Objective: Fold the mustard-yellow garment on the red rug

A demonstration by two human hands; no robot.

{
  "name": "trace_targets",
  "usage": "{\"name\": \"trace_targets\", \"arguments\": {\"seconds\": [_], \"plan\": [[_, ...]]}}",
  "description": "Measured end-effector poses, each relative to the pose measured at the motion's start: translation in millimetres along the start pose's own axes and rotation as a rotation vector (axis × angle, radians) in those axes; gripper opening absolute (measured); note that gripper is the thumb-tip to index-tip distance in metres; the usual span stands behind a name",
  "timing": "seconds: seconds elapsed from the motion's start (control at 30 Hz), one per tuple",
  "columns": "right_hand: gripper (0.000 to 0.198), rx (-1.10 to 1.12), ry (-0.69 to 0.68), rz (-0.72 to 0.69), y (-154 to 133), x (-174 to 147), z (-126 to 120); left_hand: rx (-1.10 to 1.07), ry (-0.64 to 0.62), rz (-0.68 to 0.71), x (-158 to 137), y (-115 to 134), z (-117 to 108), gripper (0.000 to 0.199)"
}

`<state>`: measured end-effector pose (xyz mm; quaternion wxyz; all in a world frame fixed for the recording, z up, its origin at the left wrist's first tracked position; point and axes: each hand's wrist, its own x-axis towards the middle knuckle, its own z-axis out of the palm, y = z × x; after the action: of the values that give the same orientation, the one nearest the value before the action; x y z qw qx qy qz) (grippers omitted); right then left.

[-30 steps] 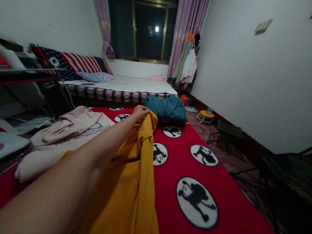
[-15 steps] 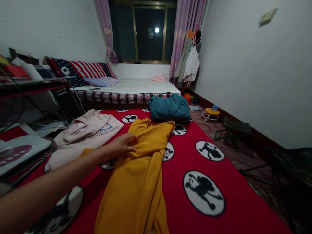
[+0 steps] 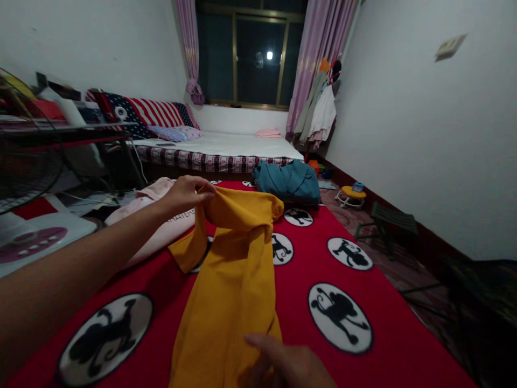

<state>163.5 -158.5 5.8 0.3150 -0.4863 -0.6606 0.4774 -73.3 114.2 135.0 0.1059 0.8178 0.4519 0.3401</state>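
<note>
A mustard-yellow garment (image 3: pixel 234 269) lies stretched along a red blanket (image 3: pixel 355 302) printed with black-and-white monkey circles. My left hand (image 3: pixel 186 194) pinches the garment's far upper edge and holds it a little above the blanket. At the bottom edge of the view my right hand (image 3: pixel 288 364) rests on the garment's near end; its grip is not clear. A pale pink sweatshirt (image 3: pixel 151 221) with lettering lies to the left of my left hand.
A bundled teal garment (image 3: pixel 288 182) sits at the blanket's far end. Beyond it stands a low bed (image 3: pixel 226 148) with striped pillows under a dark window. A fan and shelf stand at left. A small green stool (image 3: pixel 390 221) and a yellow stool (image 3: pixel 349 193) stand by the right wall.
My left hand laid the yellow garment down, then took its upper edge again farther left and lifted it. My right hand has come into view at the bottom.
</note>
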Motion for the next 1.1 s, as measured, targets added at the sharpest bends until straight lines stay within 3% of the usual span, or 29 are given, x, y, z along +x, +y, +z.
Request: {"name": "trace_targets", "arguments": {"seconds": [0.17,0.23,0.4,0.53,0.67,0.8,0.9,1.0,1.1], "plan": [[0.04,0.058,0.51,-0.042,3.8,106.8,-97.6,-0.045,-0.03,0.066,-23.8,-7.9,5.7,0.033],[0.044,0.071,0.612,0.013,12.7,154.4,-128.6,-0.067,-0.033,0.143,-30.2,1.7,7.1,0.03],[0.053,-0.094,0.787,0.064,39.5,227.5,-157.7,-0.035,-0.042,0.402,-50.9,38.8,1.0,0.021],[0.043,-0.119,0.653,0.01,47.1,245.4,-164.0,-0.049,-0.161,0.502,-77.3,59.5,-3.3,0.031],[0.024,-0.165,0.634,0.016,41.5,259.7,-174.0,-0.079,-0.27,0.414,-86.6,54.6,-5.8,0.03],[0.036,-0.249,0.753,0.026,32.5,273.8,-166.1,0.05,-0.136,0.12,-65.7,0.6,-5.4,0.025],[0.044,-0.481,0.73,-0.1,32.9,277.4,-145.7,0.381,-0.15,-0.102,-53.9,-44.7,3.1,0.03],[0.045,-0.814,0.493,-0.212,39.9,278.8,-129.0,0.547,-0.138,-0.007,-59.2,-50.3,19.9,0.036],[0.046,-1.01,0.206,-0.141,43.2,283.3,-126.2,0.372,-0.157,0.211,-76.3,-16.2,43.1,0.032]]}}
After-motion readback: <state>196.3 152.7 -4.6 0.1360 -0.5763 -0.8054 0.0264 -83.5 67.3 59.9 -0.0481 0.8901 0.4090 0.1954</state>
